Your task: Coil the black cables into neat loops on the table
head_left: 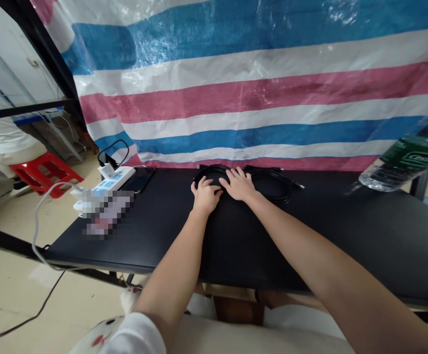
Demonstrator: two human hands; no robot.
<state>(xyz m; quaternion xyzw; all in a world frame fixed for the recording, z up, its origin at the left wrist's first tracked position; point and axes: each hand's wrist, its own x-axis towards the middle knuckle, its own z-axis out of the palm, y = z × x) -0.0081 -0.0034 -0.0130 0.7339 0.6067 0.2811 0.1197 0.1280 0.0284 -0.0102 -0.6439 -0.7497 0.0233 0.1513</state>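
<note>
Two coils of black cable lie side by side near the far edge of the black table. My left hand rests on the near left part of the left cable coil, its fingers apart and slightly bent, the thumb inside the ring. Across the right side of that same coil my right hand lies palm down with spread fingers. The right cable coil sits just past my right hand, a light-coloured plug end sticking out of it. My hands hide part of the left coil.
A white power strip with plugs, a phone and a blurred-out item are on the left. A large water bottle stands at the right. A striped sheet hangs behind the table. Someone sits on a red stool.
</note>
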